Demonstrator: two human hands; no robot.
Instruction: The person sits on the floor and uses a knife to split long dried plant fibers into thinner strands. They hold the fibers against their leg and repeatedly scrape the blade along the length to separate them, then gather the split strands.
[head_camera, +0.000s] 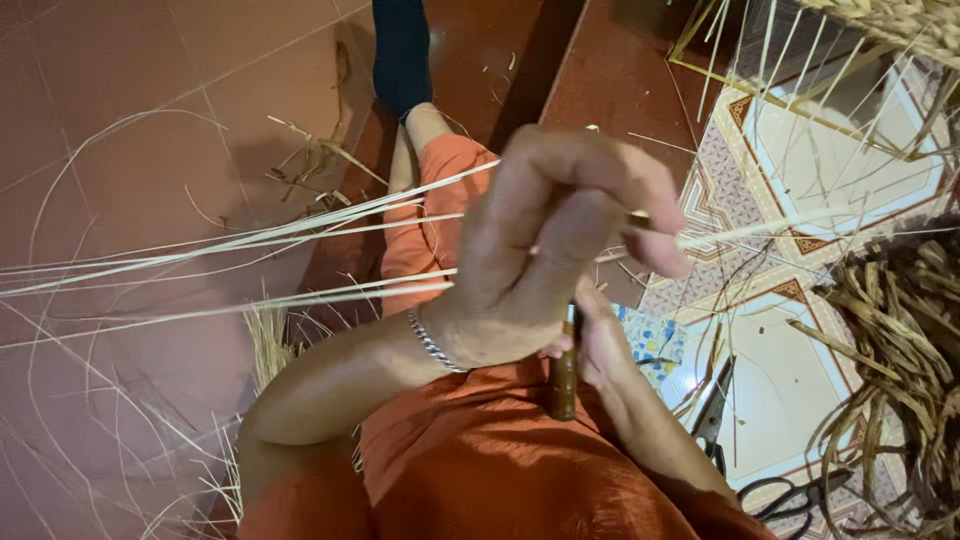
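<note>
Pale split strips (230, 245) fan out to the far left over the red tiled floor (120, 150), several running side by side, with loose shavings (310, 160) lying beyond them. The strips converge rightward across the orange-clad lap (480, 470) into the left hand (560, 250), raised at centre with a silver bracelet (432, 345) on its wrist; this hand is closed, fingers curled and pinching the strips, whose ends stick out to its right. Just below and partly hidden behind it, the right hand (600, 345) is wrapped around a brown wooden-handled tool (565, 375), held upright; its blade is not visible. Near right, dark scissors (790, 495) lie on the patterned pale tiles (800, 160). Far right sits a heap of dried brown fibre (900, 340), with an unfinished woven piece (900, 20) above it.
</note>
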